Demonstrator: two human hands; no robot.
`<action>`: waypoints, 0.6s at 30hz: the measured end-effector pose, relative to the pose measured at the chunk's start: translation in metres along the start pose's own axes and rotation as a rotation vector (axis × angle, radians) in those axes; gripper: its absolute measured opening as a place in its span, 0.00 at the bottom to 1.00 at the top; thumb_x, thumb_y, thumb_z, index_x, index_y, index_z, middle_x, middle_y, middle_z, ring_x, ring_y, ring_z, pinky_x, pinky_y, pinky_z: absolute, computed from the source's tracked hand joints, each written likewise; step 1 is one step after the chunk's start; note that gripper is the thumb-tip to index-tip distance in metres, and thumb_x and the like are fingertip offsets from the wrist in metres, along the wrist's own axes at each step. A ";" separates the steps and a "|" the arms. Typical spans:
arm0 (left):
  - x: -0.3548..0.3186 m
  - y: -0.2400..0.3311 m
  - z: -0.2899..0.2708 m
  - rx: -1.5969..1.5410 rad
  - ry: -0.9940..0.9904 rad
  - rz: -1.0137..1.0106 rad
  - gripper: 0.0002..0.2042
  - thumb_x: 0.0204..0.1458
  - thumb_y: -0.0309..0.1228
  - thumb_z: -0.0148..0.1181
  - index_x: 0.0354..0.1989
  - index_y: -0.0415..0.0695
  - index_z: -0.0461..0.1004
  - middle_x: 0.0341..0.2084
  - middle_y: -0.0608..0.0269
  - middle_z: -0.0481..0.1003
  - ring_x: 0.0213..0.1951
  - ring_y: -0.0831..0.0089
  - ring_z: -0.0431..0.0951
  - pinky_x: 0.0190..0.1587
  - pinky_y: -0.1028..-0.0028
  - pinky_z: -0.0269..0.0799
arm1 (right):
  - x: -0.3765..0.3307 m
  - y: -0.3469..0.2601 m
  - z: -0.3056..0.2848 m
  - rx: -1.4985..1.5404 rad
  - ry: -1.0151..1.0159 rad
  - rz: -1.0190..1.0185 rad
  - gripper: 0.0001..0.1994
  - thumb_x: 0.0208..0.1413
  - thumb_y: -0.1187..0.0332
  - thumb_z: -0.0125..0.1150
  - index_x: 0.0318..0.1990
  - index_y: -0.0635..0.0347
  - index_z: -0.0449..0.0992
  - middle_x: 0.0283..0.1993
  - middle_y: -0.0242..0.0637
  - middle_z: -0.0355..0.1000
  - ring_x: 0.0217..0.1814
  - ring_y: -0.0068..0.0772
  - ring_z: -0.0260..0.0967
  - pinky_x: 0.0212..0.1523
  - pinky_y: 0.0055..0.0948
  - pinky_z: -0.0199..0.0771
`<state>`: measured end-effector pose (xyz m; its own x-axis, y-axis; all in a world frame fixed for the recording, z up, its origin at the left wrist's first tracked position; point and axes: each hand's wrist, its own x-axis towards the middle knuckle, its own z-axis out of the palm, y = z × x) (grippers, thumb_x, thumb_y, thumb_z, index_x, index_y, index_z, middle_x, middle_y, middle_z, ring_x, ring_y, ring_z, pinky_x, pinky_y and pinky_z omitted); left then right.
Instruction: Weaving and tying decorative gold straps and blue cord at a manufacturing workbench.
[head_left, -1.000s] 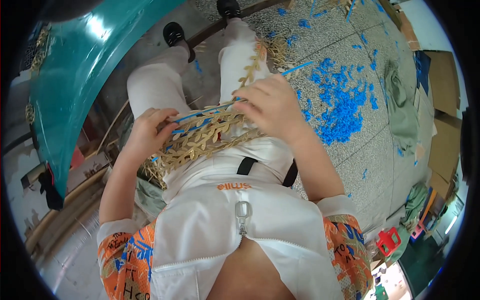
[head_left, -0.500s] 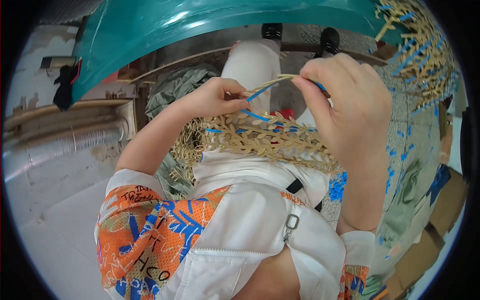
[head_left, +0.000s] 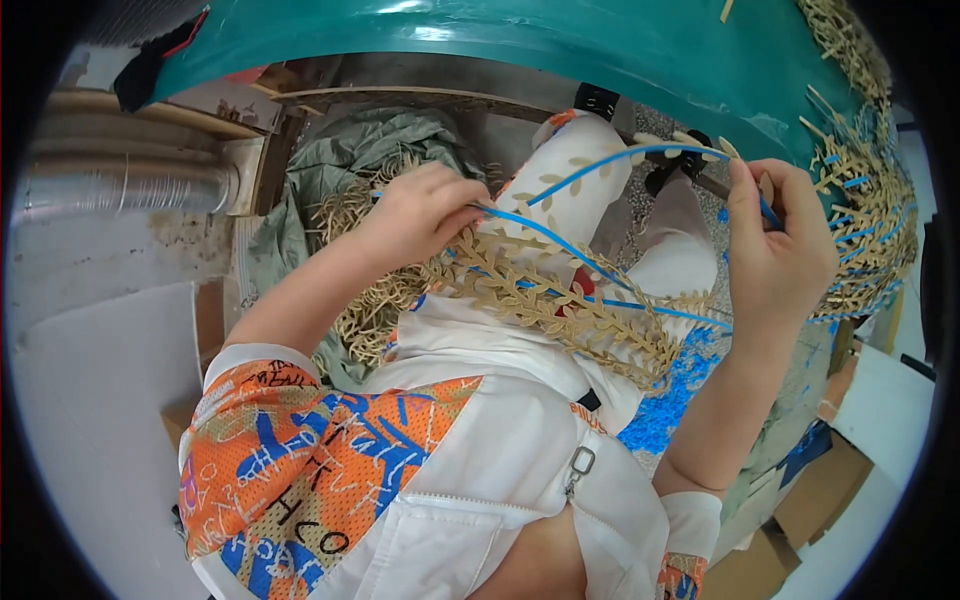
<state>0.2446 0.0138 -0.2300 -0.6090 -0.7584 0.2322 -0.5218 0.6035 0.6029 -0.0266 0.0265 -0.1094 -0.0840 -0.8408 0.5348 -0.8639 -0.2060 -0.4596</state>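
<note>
Between my two raised hands a gold leaf trim backed with a blue strip (head_left: 625, 155) arches above my knees. My right hand (head_left: 785, 225) pinches it at the right. My left hand (head_left: 430, 212) is closed on a blue-backed length of trim at the left, and from there a blue strip slants down to the right. Across my lap lies a bundle of gold leaf trim (head_left: 560, 305) with more blue strips among the leaves. What sits inside my left fingers is partly hidden.
A teal plastic-covered table (head_left: 480, 40) spans the far side. More gold trim (head_left: 870, 220) hangs at its right end. Tangled gold trim lies on a grey-green cloth (head_left: 370, 145) at left. Blue scraps (head_left: 660, 400) litter the floor; cardboard boxes (head_left: 820, 490) stand lower right.
My hands have moved apart, the right one outward to the right, and a long blue-backed length now stretches between them. The view has shifted slightly, and my legs appear farther right.
</note>
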 end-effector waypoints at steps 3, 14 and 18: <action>-0.011 0.011 0.000 0.278 0.216 0.294 0.12 0.28 0.23 0.59 0.27 0.46 0.71 0.22 0.66 0.68 0.24 0.69 0.67 0.24 0.72 0.62 | 0.006 0.012 0.000 -0.185 -0.086 0.095 0.04 0.42 0.70 0.58 0.23 0.60 0.70 0.19 0.36 0.64 0.19 0.30 0.60 0.21 0.23 0.60; -0.015 -0.030 0.021 0.035 -0.376 -0.239 0.12 0.41 0.33 0.57 0.34 0.43 0.72 0.31 0.59 0.71 0.37 0.61 0.69 0.38 0.66 0.65 | 0.023 0.064 -0.056 -0.011 0.068 0.276 0.07 0.47 0.69 0.58 0.26 0.65 0.70 0.21 0.20 0.59 0.24 0.11 0.51 0.25 0.12 0.50; -0.007 -0.042 0.028 -0.030 -0.111 -0.067 0.15 0.41 0.33 0.56 0.40 0.42 0.71 0.41 0.49 0.67 0.44 0.55 0.66 0.46 0.64 0.63 | 0.021 0.056 -0.089 -0.002 0.033 0.313 0.07 0.47 0.71 0.57 0.23 0.62 0.67 0.21 0.22 0.58 0.24 0.12 0.50 0.25 0.13 0.50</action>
<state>0.2543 0.0003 -0.2782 -0.6364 -0.7641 0.1056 -0.5469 0.5435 0.6368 -0.1205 0.0415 -0.0606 -0.3619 -0.8466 0.3902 -0.7944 0.0611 -0.6043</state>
